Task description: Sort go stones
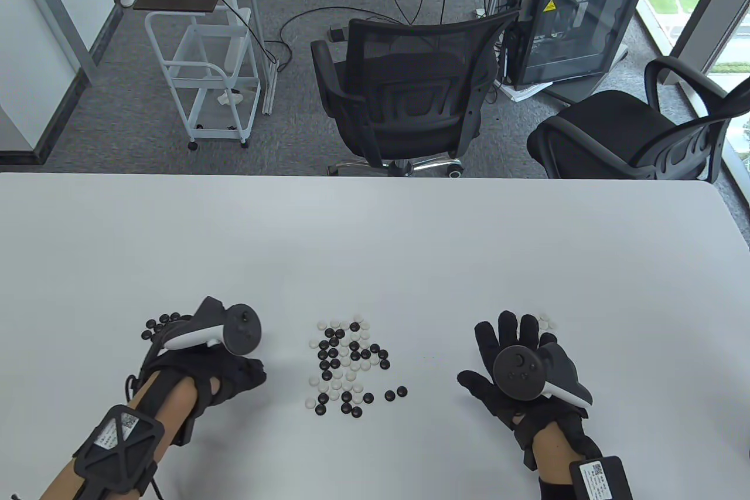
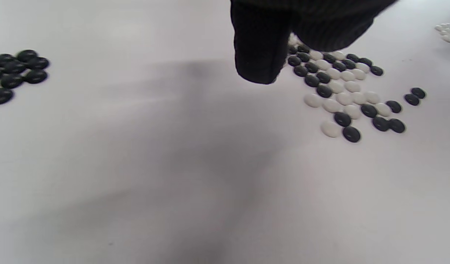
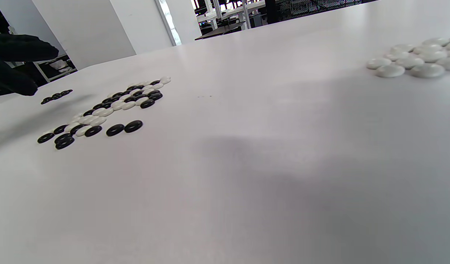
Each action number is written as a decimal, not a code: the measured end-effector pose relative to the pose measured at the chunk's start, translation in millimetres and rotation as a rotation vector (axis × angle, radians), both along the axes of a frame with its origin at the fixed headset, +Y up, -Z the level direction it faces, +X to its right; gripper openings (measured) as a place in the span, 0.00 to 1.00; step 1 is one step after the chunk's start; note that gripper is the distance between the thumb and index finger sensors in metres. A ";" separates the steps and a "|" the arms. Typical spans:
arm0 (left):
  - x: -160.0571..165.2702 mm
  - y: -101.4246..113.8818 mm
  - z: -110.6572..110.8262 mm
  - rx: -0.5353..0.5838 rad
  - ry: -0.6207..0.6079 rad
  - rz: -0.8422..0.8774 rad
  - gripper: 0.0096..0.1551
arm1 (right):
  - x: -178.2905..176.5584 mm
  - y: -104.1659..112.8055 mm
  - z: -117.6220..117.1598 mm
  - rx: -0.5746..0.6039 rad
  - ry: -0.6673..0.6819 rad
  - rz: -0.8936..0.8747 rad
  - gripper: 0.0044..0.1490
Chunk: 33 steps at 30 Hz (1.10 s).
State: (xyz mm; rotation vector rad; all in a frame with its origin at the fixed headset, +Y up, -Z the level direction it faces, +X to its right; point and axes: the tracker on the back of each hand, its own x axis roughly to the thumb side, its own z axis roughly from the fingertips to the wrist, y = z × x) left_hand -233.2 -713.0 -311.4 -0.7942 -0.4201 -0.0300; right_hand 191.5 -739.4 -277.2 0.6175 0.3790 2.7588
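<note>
A mixed pile of black and white Go stones (image 1: 348,365) (image 2: 342,88) (image 3: 107,110) lies at the table's middle front. A group of black stones (image 1: 161,324) (image 2: 14,73) (image 3: 56,96) sits to its left. A group of white stones (image 1: 546,321) (image 3: 416,58) (image 2: 449,33) sits to its right. My left hand (image 1: 243,377) hovers between the black group and the pile. Its fingers (image 2: 260,55) are loosely curled, and I see nothing between them. My right hand (image 1: 507,347) is spread flat just left of the white group, holding nothing. Its fingers do not show in the right wrist view.
The white table (image 1: 375,242) stretches far behind the stones. Two black office chairs (image 1: 404,95) stand beyond its far edge, with a white cart (image 1: 205,66) and a computer case (image 1: 574,25) on the floor.
</note>
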 end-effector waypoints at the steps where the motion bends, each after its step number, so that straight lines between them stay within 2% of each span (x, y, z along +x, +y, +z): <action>1: 14.7 -0.8 3.6 -0.018 -0.048 0.022 0.36 | -0.2 0.0 0.1 -0.001 0.001 0.001 0.57; 4: 44.1 -7.6 12.6 -0.036 -0.140 -0.001 0.36 | 0.0 0.4 0.3 0.000 0.001 -0.002 0.58; 8: 67.4 -23.2 22.7 -0.062 -0.219 -0.030 0.36 | 1.6 1.0 0.4 0.001 -0.003 -0.007 0.57; 15: 73.4 -48.4 32.9 -0.083 -0.269 -0.117 0.38 | 3.4 1.6 1.0 0.005 -0.007 0.005 0.57; 18: 66.4 -48.3 37.9 -0.091 -0.270 -0.100 0.36 | 3.9 1.4 0.9 0.005 -0.005 0.003 0.57; 23: 39.1 -46.2 43.4 -0.107 -0.215 -0.110 0.34 | 4.3 1.0 0.9 -0.004 -0.007 0.005 0.57; 26: 6.5 -44.0 39.1 -0.094 -0.127 -0.135 0.33 | 4.1 1.3 1.1 0.001 -0.006 0.003 0.57; 33: -97.8 -45.3 10.3 -0.098 0.233 -0.120 0.33 | 0.9 0.0 0.3 -0.006 0.001 0.007 0.57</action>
